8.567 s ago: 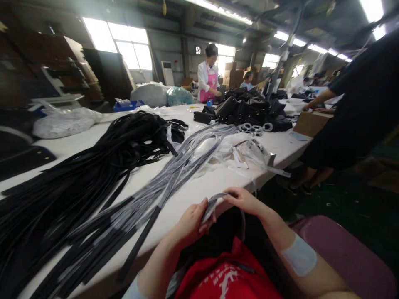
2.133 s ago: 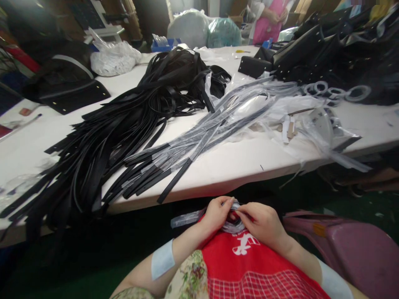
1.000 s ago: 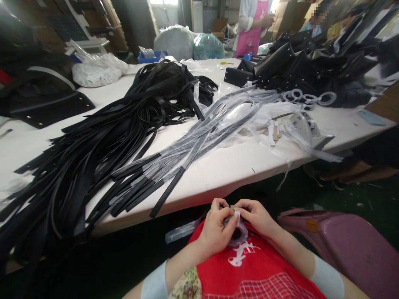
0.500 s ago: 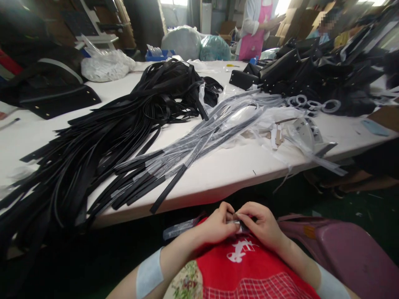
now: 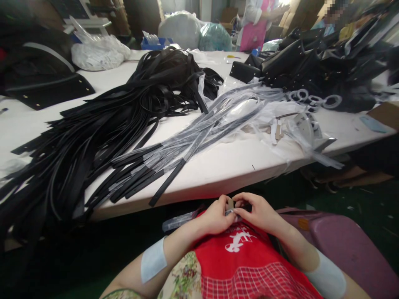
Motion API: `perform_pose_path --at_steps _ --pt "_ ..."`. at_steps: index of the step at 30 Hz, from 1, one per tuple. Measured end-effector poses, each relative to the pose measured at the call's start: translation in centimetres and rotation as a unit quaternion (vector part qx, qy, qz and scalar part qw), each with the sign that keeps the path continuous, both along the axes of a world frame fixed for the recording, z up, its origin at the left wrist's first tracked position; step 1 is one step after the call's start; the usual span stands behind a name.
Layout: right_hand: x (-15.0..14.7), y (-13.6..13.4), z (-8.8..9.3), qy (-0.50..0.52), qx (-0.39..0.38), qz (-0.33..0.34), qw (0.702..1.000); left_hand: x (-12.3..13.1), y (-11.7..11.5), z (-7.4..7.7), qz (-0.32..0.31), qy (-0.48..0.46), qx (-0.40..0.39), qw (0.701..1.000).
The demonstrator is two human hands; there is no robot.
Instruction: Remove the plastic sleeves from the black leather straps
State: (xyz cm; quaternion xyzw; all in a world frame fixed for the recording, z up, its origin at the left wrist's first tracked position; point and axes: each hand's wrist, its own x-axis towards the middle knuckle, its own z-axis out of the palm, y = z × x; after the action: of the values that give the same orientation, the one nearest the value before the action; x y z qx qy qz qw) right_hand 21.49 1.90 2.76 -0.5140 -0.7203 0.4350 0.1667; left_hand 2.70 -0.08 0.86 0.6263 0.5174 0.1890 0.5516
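Note:
Just above the red apron (image 5: 230,257), my left hand (image 5: 218,216) and my right hand (image 5: 256,211) meet with fingers closed at a small item. Part of a plastic-wrapped strap (image 5: 177,221) shows beside my left forearm, below the table edge. Between my fingertips is something small, pale and partly clear; its shape is too small to tell. On the table in front lie several black straps in clear plastic (image 5: 199,137), their black ends pointing to the near edge. A large heap of bare black straps (image 5: 102,124) spreads to the left.
Black bag pieces (image 5: 299,70) are piled at the back right of the white table (image 5: 224,170). Clear rings (image 5: 332,101) and a tape dispenser (image 5: 307,126) lie nearer. A pink chair (image 5: 349,249) stands at my right. A person in a pink apron (image 5: 252,35) is beyond the table.
The view has shifted slightly, so the table contents appear a little higher. My hands stay together, with fingers slightly moved, and a pale tan bit now shows at my left fingertips.

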Motion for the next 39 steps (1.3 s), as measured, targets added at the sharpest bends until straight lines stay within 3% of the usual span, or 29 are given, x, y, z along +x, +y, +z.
perform_pose_path --at_steps 3,7,10,14,19,23,29,35,39 --pt "-0.3 0.3 -0.5 0.036 -0.057 -0.016 0.998 0.0 -0.3 0.1 -0.017 -0.021 -0.003 1.0" --pt "-0.4 0.5 -0.8 0.054 -0.076 -0.001 0.996 0.0 -0.4 0.4 -0.038 -0.038 -0.001 0.999" --pt "-0.5 0.2 -0.7 0.043 -0.021 -0.005 0.999 -0.1 0.1 0.3 -0.054 -0.077 -0.063 0.994" --pt "-0.6 -0.2 -0.6 0.034 0.09 -0.012 0.995 0.0 0.9 -0.5 -0.068 -0.219 -0.205 0.952" --pt "0.2 0.0 -0.7 0.034 0.178 0.056 0.982 0.7 1.4 -1.0 0.004 -0.27 -0.255 0.928" --pt "1.0 0.2 -0.5 0.027 0.23 0.115 0.966 0.9 1.8 -1.0 -0.004 -0.296 -0.305 0.905" --pt "2.0 0.4 -0.5 0.029 0.26 0.131 0.956 0.7 3.0 -1.2 0.026 -0.375 -0.366 0.851" --pt "2.0 -0.2 0.2 0.057 0.271 0.088 0.957 2.2 3.0 -2.0 0.092 -0.349 -0.305 0.881" --pt "2.8 -0.1 0.0 0.082 0.301 0.069 0.948 2.3 4.0 -2.9 0.056 -0.309 -0.252 0.915"
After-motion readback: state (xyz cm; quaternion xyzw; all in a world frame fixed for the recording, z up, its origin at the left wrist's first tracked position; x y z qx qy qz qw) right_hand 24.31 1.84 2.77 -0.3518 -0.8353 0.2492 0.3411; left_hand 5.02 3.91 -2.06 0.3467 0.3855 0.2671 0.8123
